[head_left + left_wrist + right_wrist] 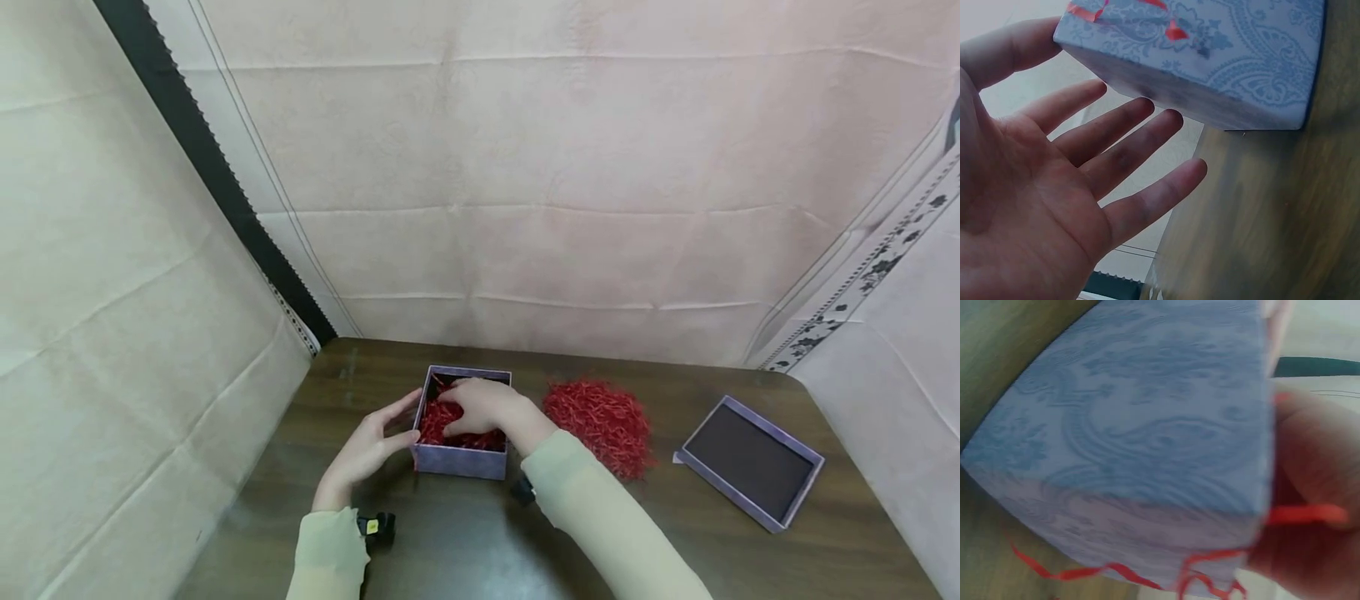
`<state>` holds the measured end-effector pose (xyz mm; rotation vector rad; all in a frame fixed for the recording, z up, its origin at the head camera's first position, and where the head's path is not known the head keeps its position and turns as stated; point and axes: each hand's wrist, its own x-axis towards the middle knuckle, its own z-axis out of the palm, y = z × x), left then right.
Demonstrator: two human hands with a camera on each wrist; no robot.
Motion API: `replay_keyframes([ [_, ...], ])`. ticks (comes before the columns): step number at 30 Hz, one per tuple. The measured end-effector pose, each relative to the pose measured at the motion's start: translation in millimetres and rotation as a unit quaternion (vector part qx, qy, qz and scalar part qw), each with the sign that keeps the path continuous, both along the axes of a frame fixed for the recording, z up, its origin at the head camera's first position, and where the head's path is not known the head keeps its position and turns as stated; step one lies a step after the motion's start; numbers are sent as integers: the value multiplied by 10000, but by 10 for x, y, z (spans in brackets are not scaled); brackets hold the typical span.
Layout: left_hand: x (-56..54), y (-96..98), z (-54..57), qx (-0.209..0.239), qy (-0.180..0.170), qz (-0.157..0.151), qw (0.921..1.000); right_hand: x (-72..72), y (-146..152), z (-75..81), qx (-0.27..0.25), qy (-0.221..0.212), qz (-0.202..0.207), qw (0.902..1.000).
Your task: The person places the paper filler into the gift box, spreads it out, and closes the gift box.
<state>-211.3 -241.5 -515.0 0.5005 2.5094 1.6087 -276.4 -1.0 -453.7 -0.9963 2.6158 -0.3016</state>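
A lavender patterned box (460, 461) stands without its lid on the table, with red shredded paper (433, 423) inside. Over its opening, my right hand (486, 406) reaches in and touches the shreds, thumb and fingers spread apart. My left hand (365, 450) is at the box's left side, thumb at the near left corner. In the left wrist view its fingers are spread, palm showing, beside the box wall. The right wrist view shows the box wall (1147, 425) hiding much of the right hand, with red strips hanging over the edge.
A loose heap of red shredded paper (600, 427) lies right of the box. Farther right, a lavender box lid (750, 462) with a dark inside lies turned up on the brown table (450, 533). Pale cloth (562, 167) hangs behind and at both sides.
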Motion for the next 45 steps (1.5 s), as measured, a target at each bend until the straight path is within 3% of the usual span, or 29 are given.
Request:
replay_keyframes([
  [5,-3,-3,30,-64,-33,-5,10000,74,34,86,-1114,244,568,9919],
  [8,0,-12,41,-36,-50,-49,10000,135,4,92,-1496,227,855,9848],
  [15,4,-28,18,129,13,-186,9997,229,-85,28,-1559,-67,906,9836],
  [21,-5,-44,-9,279,-2,-265,9993,229,-70,2,-1818,-227,883,9791],
  [30,-8,-44,-5,222,-18,-232,9995,61,89,8,-1766,208,378,9833],
  [37,3,-70,-7,236,-3,-216,9995,168,-56,-42,-1850,-143,995,9776],
  [45,-2,-49,2,237,12,-217,9995,237,-114,-97,-2142,-106,791,9735],
])
